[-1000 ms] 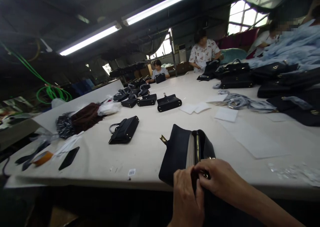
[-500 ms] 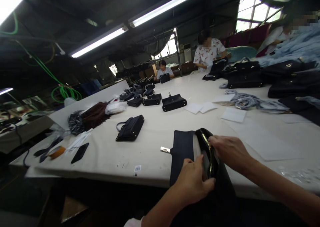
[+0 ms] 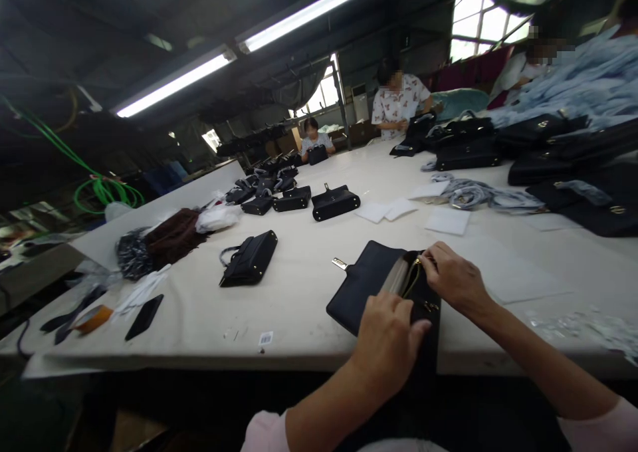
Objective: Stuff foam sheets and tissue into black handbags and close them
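A dark handbag lies at the front edge of the table, its flap folded out to the left with a metal clasp tab on it. Its mouth is partly open along a gold zipper, and pale material shows inside. My left hand is closed over the near side of the opening, fingertips hidden in the bag. At the far end of the zipper, my right hand pinches the bag's edge; whether it has the zipper pull cannot be made out.
Another black handbag stands to the left, with several more farther back. White paper sheets and grey wrapped straps lie to the right. Orange tape and a dark flat piece are at left. Co-workers sit or stand beyond.
The bag has turned and lies flatter, its flap swung farther left. The zipper opening looks narrower. My right hand has moved up slightly to the zipper's far end; my left hand stays at the opening.
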Motion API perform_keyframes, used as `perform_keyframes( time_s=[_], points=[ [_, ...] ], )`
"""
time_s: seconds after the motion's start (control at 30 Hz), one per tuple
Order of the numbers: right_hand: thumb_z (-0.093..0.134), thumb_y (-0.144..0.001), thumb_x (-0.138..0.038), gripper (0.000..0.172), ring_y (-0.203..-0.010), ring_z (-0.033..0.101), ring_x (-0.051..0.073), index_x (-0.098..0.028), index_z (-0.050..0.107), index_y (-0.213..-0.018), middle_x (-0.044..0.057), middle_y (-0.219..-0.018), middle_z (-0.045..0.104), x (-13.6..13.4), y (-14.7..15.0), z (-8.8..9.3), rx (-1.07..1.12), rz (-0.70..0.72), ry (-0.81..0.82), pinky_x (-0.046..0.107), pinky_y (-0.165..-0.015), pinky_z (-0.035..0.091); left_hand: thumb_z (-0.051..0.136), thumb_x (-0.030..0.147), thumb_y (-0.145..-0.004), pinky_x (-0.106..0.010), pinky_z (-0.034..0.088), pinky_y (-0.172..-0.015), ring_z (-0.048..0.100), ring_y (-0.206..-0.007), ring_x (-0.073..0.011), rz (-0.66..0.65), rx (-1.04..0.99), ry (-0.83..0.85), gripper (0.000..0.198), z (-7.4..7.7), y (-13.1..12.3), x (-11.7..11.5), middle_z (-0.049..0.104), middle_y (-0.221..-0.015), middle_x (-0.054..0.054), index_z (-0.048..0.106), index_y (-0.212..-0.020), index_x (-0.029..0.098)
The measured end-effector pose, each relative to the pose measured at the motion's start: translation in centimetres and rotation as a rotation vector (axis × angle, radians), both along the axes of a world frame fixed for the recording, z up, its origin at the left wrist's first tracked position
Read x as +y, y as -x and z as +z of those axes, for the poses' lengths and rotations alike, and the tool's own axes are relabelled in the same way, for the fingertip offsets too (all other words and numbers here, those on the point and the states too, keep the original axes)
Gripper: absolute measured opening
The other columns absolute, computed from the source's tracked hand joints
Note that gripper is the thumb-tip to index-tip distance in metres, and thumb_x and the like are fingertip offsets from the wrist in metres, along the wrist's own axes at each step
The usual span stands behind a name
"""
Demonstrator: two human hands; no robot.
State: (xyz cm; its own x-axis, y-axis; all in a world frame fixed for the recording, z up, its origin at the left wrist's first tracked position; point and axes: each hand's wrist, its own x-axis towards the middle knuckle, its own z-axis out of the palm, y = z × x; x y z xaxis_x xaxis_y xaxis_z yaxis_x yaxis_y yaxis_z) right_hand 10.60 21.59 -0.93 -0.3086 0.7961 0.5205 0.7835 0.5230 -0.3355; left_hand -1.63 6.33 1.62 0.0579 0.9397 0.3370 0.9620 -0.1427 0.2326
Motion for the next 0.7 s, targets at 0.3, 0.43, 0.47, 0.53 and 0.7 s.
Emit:
perform_keyframes(
  time_s=[0.3, 0.43, 0.47, 0.53, 0.7],
  points=[
    [0.052, -0.093, -0.029, 0.017, -0.075, 0.06, 0.016, -0.019, 0.06, -0.082, 0.001, -0.083, 0.065, -3.1, -3.8, -0.1, 0.132, 0.035, 0.083, 0.026, -0.067, 0.038, 0.06, 0.006, -0.081, -0.042, 0.047, -0.083, 0.053, -0.089, -0.0251, 0.094, 0.03, -0.202, 0.043, -3.4, 2.8, 2.2, 0.062, -0.097, -0.01, 0.053, -0.123, 0.013],
    [0.056, -0.092, -0.029, 0.016, -0.074, 0.06, 0.013, -0.02, 0.065, -0.082, -0.001, -0.082, 0.066, -6.0, -4.9, 1.1, 0.114, 0.078, 0.151, 0.024, -0.068, 0.038, 0.052, 0.007, -0.087, -0.04, 0.045, -0.087, 0.052, -0.1, -0.0258, -0.054, 0.119, -0.275, 0.029, -3.8, 6.4, 2.5, 0.063, -0.095, -0.008, 0.058, -0.114, 0.013],
    [0.056, -0.093, -0.026, 0.013, -0.076, 0.06, 0.013, -0.02, 0.066, -0.086, 0.0, -0.088, 0.066, -6.5, -5.0, 1.5, 0.116, 0.067, 0.122, 0.024, -0.069, 0.038, 0.05, 0.007, -0.088, -0.04, 0.044, -0.088, 0.051, -0.102, -0.0257, -0.082, 0.136, -0.299, 0.028, -4.1, 6.6, 2.3, 0.063, -0.094, -0.008, 0.057, -0.115, 0.013],
    [0.055, -0.093, -0.021, 0.013, -0.085, 0.06, 0.013, -0.021, 0.066, -0.098, 0.001, -0.1, 0.064, -6.8, -4.8, 2.3, 0.128, 0.07, 0.049, 0.022, -0.071, 0.038, 0.047, 0.007, -0.09, -0.039, 0.044, -0.09, 0.051, -0.102, -0.0246, -0.105, 0.137, -0.357, 0.027, -4.5, 6.4, 1.7, 0.063, -0.094, -0.008, 0.057, -0.115, 0.012],
    [0.068, -0.086, -0.03, 0.011, -0.09, 0.061, 0.014, -0.025, 0.071, -0.095, -0.001, -0.099, 0.065, -4.6, -2.5, 3.6, -0.059, 0.339, 0.113, 0.023, -0.075, 0.04, 0.047, 0.006, -0.089, -0.04, 0.044, -0.09, 0.051, -0.1, -0.0242, -0.072, 0.122, -0.42, 0.024, -5.0, 4.8, 0.9, 0.059, -0.1, -0.01, 0.06, -0.108, 0.014]
  ],
)
